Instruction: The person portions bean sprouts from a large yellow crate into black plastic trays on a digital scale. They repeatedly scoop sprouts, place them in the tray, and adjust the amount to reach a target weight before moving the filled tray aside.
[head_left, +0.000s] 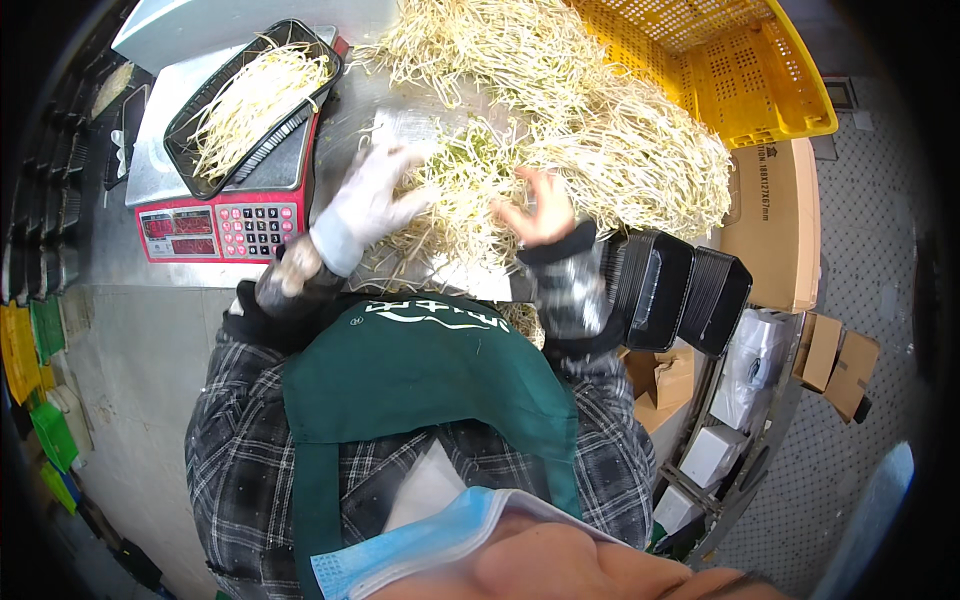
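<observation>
A loose clump of bean sprouts (472, 187) lies on the metal tabletop before me, between my two hands. My left hand (375, 195), in a whitish glove and blurred, touches the clump's left side with thumb and fingers apart. At the right side of the clump is my bare right hand (541, 208), its fingers spread and curved against the sprouts. Behind and to the right rises a large heap of bean sprouts (622, 142). At the left, a black plastic tray (174, 146) holding sprouts sits tilted on the plate of a red digital scale (225, 231).
A yellow perforated crate (795, 82) stands at the upper right. Stacked black trays (660, 289) are right of my right forearm, beside a cardboard box (780, 247). More black trays (52, 195) are stacked at the far left. A whitish box (225, 30) stands behind the scale.
</observation>
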